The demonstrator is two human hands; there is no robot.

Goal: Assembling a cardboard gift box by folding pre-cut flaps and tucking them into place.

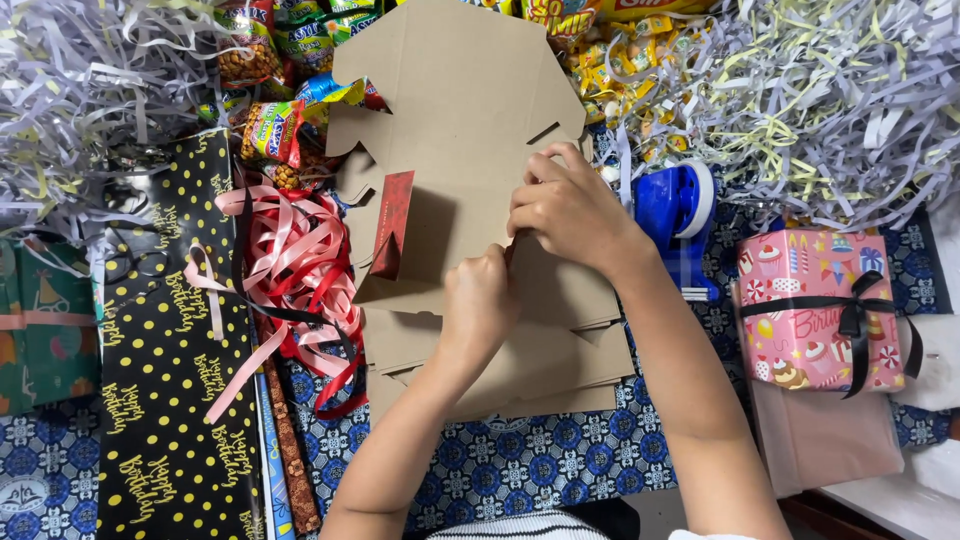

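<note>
A flat brown cardboard box blank (460,110) lies in the middle, over a stack of similar blanks (560,350). My left hand (478,305) is closed on a fold of the top blank near its middle. Just above it, my right hand (568,210) pinches the same fold, fingers bent onto the card. A red flap (393,222) stands up from the cardboard to the left of both hands.
Tangled pink and red ribbons (300,270) lie left, beside black dotted wrapping paper (170,380). A blue tape dispenser (678,215) and a pink wrapped gift with black ribbon (815,310) sit right. Snack packets (275,70) and shredded paper (830,100) fill the back.
</note>
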